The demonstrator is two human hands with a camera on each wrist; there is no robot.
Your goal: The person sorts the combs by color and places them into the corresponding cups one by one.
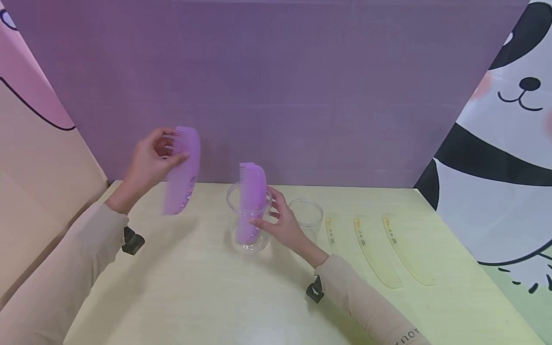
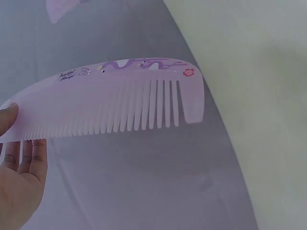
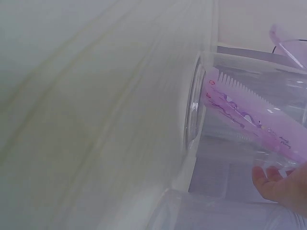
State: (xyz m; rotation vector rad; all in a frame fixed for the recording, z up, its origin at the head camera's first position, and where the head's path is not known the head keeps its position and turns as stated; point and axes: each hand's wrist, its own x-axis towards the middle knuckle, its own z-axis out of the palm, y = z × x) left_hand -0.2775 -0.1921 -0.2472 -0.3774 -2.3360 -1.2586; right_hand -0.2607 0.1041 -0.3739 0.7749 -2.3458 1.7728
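My left hand [image 1: 154, 155] pinches a purple comb [image 1: 184, 182] between thumb and fingers, in the air above the left side of the table. The left wrist view shows this comb [image 2: 110, 91] with printed birds, small lettering and a red flower along its spine. My right hand [image 1: 284, 223] grips a clear plastic cup [image 1: 249, 248] from its right side, thumb in front and fingers behind. Inside that cup two overlapping purple combs [image 1: 254, 191] stand tilted, their upper ends above the rim. In the right wrist view, the combs [image 3: 249, 112] reach down to the cup's base.
A second clear cup [image 1: 307, 223] stands just right of the gripped one, partly behind my right hand. Three pale yellow see-through combs [image 1: 385, 273] lie side by side at the right of the table [image 1: 207, 297]. Behind the table rises a purple panel [image 1: 276, 96].
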